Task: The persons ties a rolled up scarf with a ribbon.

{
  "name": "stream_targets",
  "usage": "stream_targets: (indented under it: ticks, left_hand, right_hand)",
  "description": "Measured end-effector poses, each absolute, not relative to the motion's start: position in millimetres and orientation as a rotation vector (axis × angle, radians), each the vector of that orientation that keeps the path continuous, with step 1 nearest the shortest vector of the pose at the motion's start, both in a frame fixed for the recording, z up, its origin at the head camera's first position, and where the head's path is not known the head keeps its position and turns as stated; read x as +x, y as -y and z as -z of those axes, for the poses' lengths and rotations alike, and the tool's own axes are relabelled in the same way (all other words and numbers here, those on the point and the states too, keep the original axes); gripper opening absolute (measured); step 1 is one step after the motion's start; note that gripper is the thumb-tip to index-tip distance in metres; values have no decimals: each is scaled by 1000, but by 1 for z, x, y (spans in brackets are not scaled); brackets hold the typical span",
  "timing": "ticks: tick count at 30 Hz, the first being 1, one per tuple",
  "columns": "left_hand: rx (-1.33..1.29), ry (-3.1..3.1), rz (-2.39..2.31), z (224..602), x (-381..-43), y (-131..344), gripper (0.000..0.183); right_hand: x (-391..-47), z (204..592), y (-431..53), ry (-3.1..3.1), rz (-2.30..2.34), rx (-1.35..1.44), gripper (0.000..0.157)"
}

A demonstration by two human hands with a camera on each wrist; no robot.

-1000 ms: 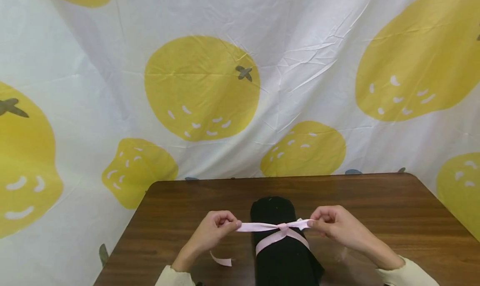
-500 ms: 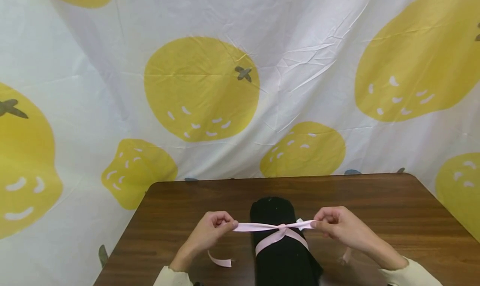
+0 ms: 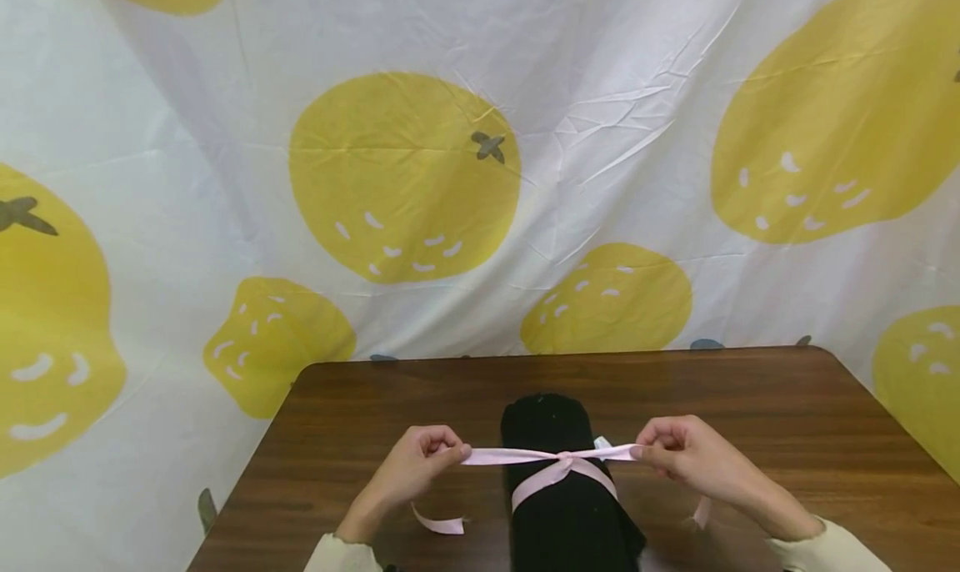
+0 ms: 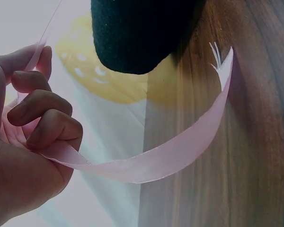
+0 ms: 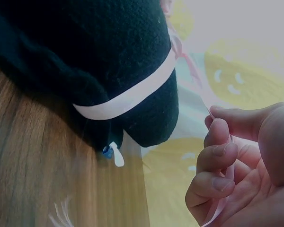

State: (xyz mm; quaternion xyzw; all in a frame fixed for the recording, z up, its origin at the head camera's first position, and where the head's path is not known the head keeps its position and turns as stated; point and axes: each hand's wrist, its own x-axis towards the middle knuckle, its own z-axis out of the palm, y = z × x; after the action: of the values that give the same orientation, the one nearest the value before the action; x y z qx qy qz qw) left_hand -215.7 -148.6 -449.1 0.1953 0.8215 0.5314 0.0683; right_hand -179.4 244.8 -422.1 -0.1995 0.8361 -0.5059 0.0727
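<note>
A rolled black cloth (image 3: 551,505) lies lengthwise on the table, with a pink ribbon (image 3: 551,474) wrapped round it and crossed in a knot on top. To the left of the roll, my left hand (image 3: 420,464) pinches one ribbon end between thumb and curled fingers. On the other side my right hand (image 3: 686,455) pinches the opposite end, and the ribbon runs taut between both hands just above the roll. In the left wrist view the ribbon's loose tail (image 4: 180,156) curves from under the fingers to a frayed tip. A white tag (image 5: 117,156) sticks out from the roll's edge.
The brown wooden table (image 3: 390,397) has its far edge close to a hanging white curtain (image 3: 247,97) printed with yellow lemons. Below my right hand hangs the other ribbon tail (image 3: 702,512).
Both hands have drawn slightly apart, the left hand to the left and the right hand to the right. The knot on the roll looks smaller and tighter.
</note>
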Motion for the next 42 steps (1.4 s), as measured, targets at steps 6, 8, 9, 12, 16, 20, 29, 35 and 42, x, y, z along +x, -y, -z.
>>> stream_targets:
  ticks: [6,8,9,12,16,20,29,35,42]
  left_hand:
    - [591,-2498,-1586,453,-217,152,13]
    - [579,-2503,-1576,453,-216,152,13]
    - [570,-2510,-1563,454,-216,153,13]
    - [546,-2520,-1524,456,-215,154,12]
    - [531,-2526,-1490,463,-217,154,11]
    - [537,-2528,-1476,467,-217,155,11]
    - [547,-2475,-1450,470,-213,155,15]
    - [570,-2490,-1418,474,-212,155,15]
    - [627,-2507,-1402,479,-212,152,14]
  right_hand:
    - [-180,425,-252,-2501,1507,-602,15]
    - [-180,427,-254,-2492,1504,-599,15]
    - [-180,428,-255,-2486,1501,-598,16]
    - [-181,431,-257,-2464,1499,-599,17]
    - [-182,437,-261,-2423,1510,-631,17]
    - [-183,447,-265,-2360,1532,-703,14]
    - [-183,465,-270,-2294,1535,-711,15]
    - [-184,475,-271,-2303,1522,-712,15]
    - [-187,478,-272,-2280,1512,-701,13]
